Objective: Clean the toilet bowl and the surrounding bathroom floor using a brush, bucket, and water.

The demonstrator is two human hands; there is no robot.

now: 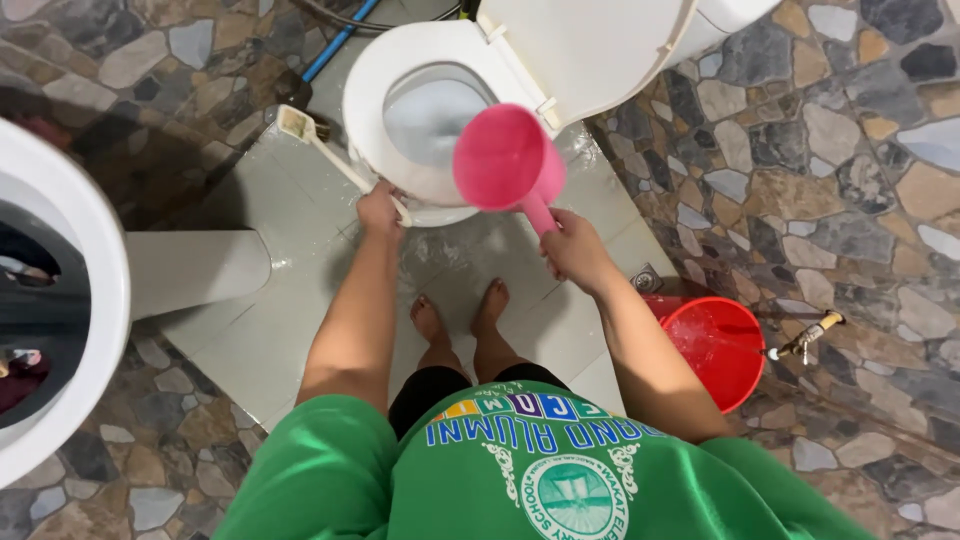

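Presently the right hand (572, 250), just right of the frame's centre, is closed around the handle of a pink dipper (507, 160). The dipper is raised in front of the toilet bowl (400, 75) at upper centre, its cup tilted so the open mouth faces the camera; whether it holds water cannot be told. The left hand (379, 212), just left of centre, is wrapped around the near end of a cream-coloured brush (330, 155), whose handle runs up and left to a head lying on the wet floor tiles (290, 260) beside the bowl. That hand sits against the front rim of the bowl.

The toilet seat and lid (590, 50) stand raised at top centre. Pale water shows inside the bowl. Two bare feet (460, 320) stand on the wet tiles directly below the hands. A red bucket (720, 350) containing water sits at the right, near a brass tap (812, 335) on the stone-patterned wall (830, 150). A floor drain (647, 279) lies just beside the bucket's upper left edge. A white basin on its pedestal (60, 290) occupies the left edge. A blue hose (340, 38) runs along the top left. The person wears a green shirt (520, 470), lower centre.
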